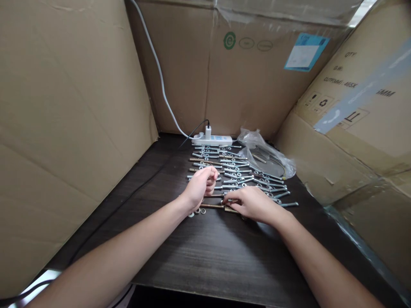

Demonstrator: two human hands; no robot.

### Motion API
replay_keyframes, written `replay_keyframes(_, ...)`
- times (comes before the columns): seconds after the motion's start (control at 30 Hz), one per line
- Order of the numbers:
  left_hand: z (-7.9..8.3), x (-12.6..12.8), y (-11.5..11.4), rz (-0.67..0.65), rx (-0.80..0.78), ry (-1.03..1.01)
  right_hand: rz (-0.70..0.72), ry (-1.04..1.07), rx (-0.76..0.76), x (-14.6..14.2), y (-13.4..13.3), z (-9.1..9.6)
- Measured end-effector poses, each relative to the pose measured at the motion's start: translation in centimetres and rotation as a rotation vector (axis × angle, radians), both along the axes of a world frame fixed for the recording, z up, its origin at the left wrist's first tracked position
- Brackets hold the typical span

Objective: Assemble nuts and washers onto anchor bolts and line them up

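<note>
Rows of metal expansion bolts (pixel 237 187), most silvery and some brassy, lie on the dark table with nuts and washers among them. My left hand (pixel 201 185) is closed above the left part of the rows, thumb against the fingers; whatever it may hold is hidden. At the near end of the rows, my right hand (pixel 252 202) bends its fingers down onto the hardware beside a brownish bolt (pixel 212 206). Its fingertips are pressed close together, and I cannot make out what is between them. A few loose washers (pixel 203 211) rest just below my left wrist.
Behind the bolts stands a white power strip (pixel 213 140) with a plugged-in adapter and white cable. A clear plastic bag (pixel 269 156) lies at the back right. A black cord (pixel 135 192) crosses the table's left side. Cardboard walls (pixel 180 64) enclose the left, back and right.
</note>
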State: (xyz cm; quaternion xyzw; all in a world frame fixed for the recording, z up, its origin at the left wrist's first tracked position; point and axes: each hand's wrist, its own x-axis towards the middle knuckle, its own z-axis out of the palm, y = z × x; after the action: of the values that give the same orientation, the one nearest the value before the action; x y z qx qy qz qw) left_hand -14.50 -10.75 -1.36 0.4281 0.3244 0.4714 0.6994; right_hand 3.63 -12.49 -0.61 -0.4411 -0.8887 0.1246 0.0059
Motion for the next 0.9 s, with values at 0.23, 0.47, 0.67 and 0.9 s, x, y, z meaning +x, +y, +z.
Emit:
replay_keyframes(0.23,-0.1,0.1,-0.1,0.021,0.025,0.022,0.085,-0.093,-0.038,-0.2,0.7,1.4)
replay_keyframes(0.47,-0.5,0.0,0.0,-0.005,0.063,0.022,0.22,-0.251,-0.021,-2.0,1.7,2.6)
replay_keyframes(0.67,-0.9,-0.1,0.1,0.002,0.133,0.087,0.294,-0.407,0.047,-3.1,2.2,3.0)
replay_keyframes(0.9,-0.7,-0.4,-0.3,0.053,0.303,0.197,0.339,-0.471,0.09,-3.8,2.4,3.3)
